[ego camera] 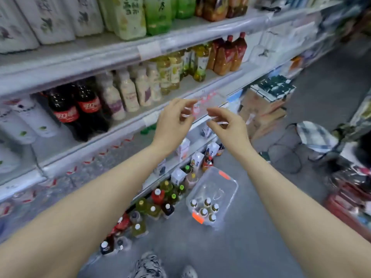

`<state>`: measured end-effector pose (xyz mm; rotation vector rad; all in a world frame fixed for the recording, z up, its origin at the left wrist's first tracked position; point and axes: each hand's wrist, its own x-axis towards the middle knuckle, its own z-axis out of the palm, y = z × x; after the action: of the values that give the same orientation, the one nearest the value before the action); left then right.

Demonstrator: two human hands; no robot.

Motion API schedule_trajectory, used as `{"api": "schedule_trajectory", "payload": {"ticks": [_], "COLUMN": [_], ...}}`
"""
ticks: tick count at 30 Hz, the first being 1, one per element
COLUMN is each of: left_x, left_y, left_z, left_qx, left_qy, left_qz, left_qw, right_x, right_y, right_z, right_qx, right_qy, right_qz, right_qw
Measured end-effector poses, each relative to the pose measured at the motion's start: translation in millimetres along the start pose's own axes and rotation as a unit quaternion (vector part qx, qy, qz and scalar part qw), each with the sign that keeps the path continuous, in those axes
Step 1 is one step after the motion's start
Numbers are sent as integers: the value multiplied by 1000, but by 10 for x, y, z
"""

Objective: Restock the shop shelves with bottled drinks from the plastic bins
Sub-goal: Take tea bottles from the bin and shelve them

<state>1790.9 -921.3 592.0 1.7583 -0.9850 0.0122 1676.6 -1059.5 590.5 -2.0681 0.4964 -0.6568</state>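
Glossy dark cola bottles (80, 109) stand on the pale metal shelf (80, 157). With arms outstretched, my left hand (174, 121) and right hand (225, 124) pinch a blurred clear plastic piece (206, 104) with curled fingers. Below, a transparent rectangular plastic bin (227, 189) of white-capped bottles (203, 212) sits on the floor.

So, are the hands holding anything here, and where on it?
A clear plastic strip with red print, blurred: left hand pinches its left end, right hand its right end.

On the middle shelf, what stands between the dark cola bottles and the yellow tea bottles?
In the head view, pale cream bottles stand in a row between the cola bottles and the yellow bottles.
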Motion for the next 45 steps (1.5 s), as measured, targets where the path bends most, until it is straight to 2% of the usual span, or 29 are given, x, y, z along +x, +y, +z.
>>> {"api": "schedule_trajectory", "payload": {"ticks": [11, 16, 20, 28, 35, 41, 45], "left_x": [17, -61, -252, -844, -1503, -1994, -2180], "left_y": [-1176, -1738, -2258, -3308, -4347, -5035, -5316], "left_z": [1308, 1724, 2060, 2818, 3556, 4187, 4590], "left_qx": [-13, -39, -47, -47, 2, 1, 14], "left_qy": [-188, -218, -274, -305, -317, -358, -380], "left_qz": [-107, -160, -227, -294, -361, -400, -407], "left_qw": [976, 962, 933, 905, 877, 844, 830], "right_x": [-261, -380, -546, -756, -1080, -1347, -1424], "right_y": [1664, 2353, 2856, 4151, 5475, 6438, 6996], "right_z": [102, 304, 519, 1056, 1545, 1877, 2072], "right_qx": [-36, -26, -20, -9, -27, -73, -103], "right_qy": [1, 6, 2, -37, -67, -150, -186], "right_qz": [224, 312, 365, 424, 460, 488, 477], "right_qw": [974, 950, 931, 905, 885, 857, 853]}}
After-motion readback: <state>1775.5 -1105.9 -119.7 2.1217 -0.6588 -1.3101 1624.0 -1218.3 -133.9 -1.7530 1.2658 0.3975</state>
